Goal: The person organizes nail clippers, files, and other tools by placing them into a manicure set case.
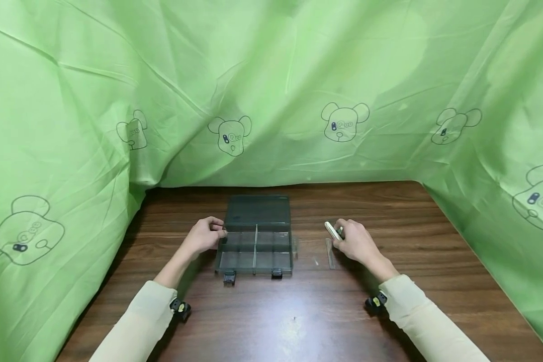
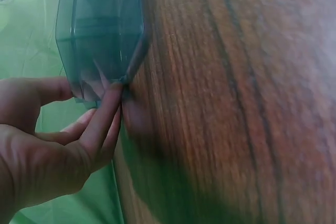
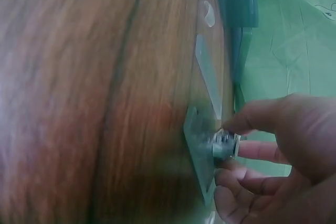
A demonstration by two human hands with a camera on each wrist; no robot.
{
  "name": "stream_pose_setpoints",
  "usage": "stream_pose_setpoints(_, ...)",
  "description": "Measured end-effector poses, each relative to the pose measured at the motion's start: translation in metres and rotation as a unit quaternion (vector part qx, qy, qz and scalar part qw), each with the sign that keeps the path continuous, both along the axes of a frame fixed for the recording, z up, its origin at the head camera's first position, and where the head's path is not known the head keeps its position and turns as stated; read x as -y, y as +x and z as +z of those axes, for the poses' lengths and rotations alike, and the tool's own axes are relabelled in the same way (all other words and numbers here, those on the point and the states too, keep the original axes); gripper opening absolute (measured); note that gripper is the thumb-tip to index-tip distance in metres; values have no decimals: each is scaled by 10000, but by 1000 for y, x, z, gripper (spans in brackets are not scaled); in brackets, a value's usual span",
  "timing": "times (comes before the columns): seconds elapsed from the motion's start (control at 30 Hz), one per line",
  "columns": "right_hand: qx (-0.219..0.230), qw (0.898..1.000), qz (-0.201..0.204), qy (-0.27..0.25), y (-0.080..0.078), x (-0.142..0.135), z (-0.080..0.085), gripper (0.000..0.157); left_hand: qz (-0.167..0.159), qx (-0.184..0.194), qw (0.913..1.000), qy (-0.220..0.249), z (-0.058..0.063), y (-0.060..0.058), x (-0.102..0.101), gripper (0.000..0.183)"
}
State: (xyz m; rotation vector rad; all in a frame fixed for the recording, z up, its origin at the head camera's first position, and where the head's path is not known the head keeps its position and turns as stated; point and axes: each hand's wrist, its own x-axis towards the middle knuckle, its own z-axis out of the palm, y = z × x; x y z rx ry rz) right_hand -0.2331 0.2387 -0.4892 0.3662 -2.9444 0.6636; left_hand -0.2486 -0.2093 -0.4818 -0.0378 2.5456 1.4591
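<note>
The divided box [image 1: 256, 246] — smoky, see-through (two black latches [image 1: 229, 278]) — lies open.

Wood-grain table [image 1: 416, 241] shines toward near edge. Green cloth [image 1: 276, 55] hangs along far and side edges, printed with bear heads [image 1: 345, 124].

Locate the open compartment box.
In the head view, the open compartment box lies on the wooden table, between the left hand at its left side and the right hand.
</note>
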Motion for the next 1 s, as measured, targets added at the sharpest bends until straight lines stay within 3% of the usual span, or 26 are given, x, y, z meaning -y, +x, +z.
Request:
stream_pose_setpoints(0.23,-186,9993,-236,239,3,5,-4,19,-55,153,9986,511,-1,-4,0,40)
stream_pose_setpoints(0.5,-589,9980,-36,233,0,10,5,16,-63,128,9972,732,-1,-1,-2,41)
stream_pose_setpoints(0.63,-745,9955,533,-241,-7,25,15,18,11,97,9965,830,-1,0,-7,40)
stream_pose_setpoints(0.8,-641,9841,1415,-856,-15,60,24,17,0,-42,9976,689,2,2,-14,41)
stream_pose_setpoints(0.9,-626,9791,1741,-847,-20,80,25,13,-16,-55,9980,631,3,3,-17,42)
stream_pose_setpoints(1.0,-750,9753,2014,-513,-25,97,23,10,-14,-28,9983,583,2,4,-17,42)
